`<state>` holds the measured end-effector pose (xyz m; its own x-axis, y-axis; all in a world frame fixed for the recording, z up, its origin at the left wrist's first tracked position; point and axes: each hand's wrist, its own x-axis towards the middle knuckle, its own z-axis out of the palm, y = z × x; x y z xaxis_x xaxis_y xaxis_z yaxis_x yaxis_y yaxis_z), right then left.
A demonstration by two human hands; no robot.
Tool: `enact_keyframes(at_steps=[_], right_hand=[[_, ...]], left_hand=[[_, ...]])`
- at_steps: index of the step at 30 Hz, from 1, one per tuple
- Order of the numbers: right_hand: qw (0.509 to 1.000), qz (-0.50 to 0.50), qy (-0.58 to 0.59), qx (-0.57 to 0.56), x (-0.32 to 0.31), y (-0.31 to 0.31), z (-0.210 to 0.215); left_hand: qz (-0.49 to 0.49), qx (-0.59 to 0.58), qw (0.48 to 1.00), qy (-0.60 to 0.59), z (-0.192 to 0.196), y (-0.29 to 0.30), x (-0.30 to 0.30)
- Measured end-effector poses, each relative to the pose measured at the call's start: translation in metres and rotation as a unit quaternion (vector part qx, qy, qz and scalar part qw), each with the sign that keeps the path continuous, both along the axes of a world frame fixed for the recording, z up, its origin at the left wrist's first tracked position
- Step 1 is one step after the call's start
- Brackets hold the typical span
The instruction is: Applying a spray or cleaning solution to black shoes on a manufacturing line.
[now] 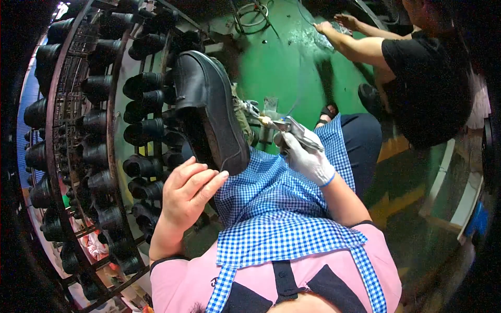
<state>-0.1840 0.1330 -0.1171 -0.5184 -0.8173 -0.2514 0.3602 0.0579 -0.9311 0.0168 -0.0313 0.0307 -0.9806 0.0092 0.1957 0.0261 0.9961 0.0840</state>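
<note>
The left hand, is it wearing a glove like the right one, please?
No: the left hand is bare against the black shoe, while only the right hand has a white glove.

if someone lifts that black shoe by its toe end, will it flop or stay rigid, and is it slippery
The black shoe probably stays fairly rigid: its thick sole shows no sag though the left hand touches only one end. The smooth, slightly shiny upper may be a bit slippery for bare fingers. It looks moderately heavy for its size, given that chunky sole.

Glossy black leather shoe, shiny metal pliers, white cloth glove
</note>
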Motion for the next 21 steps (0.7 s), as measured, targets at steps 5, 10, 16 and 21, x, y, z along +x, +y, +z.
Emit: enact_keyframes(at_steps=[5, 10, 16, 21], right_hand=[[0.987, 0.085, 0.130, -0.043, 0.010, 0.030, 0.020], [0.986, 0.107, 0.118, -0.047, 0.010, 0.033, 0.026], [0.978, 0.044, 0.183, -0.092, 0.015, 0.027, 0.017], [0.958, -0.017, 0.267, -0.102, 0.022, 0.033, 0.015]], left_hand=[[-0.010, -0.023, 1.000, -0.002, 0.000, 0.000, -0.011], [-0.014, -0.034, 0.999, -0.006, -0.002, 0.002, -0.017], [-0.014, -0.034, 0.999, -0.001, 0.000, 0.006, -0.025], [-0.004, -0.036, 0.999, -0.024, 0.004, 0.007, -0.032]])
